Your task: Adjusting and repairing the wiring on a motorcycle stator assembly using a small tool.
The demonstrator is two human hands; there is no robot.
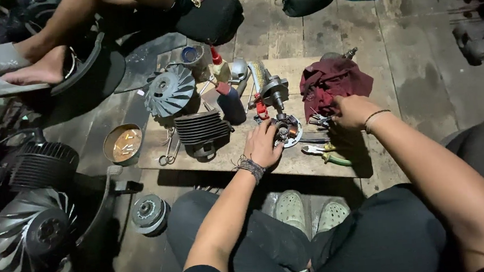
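While the left hand [263, 143] was closed around the round stator part [285, 131] on the wooden worktop [226, 154], small tools [320, 119] beside the maroon rag [333, 83] were pinched by the right hand [354, 111].

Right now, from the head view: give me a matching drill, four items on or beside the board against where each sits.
Items:
1. dark red rag
2. green-handled pliers
3. round tin
4. finned cylinder

Places:
A. off the board's left end
B. just beyond the right hand
C. at the board's near edge, under the right wrist
D. left of the left hand

Pairs: 1-B, 2-C, 3-A, 4-D
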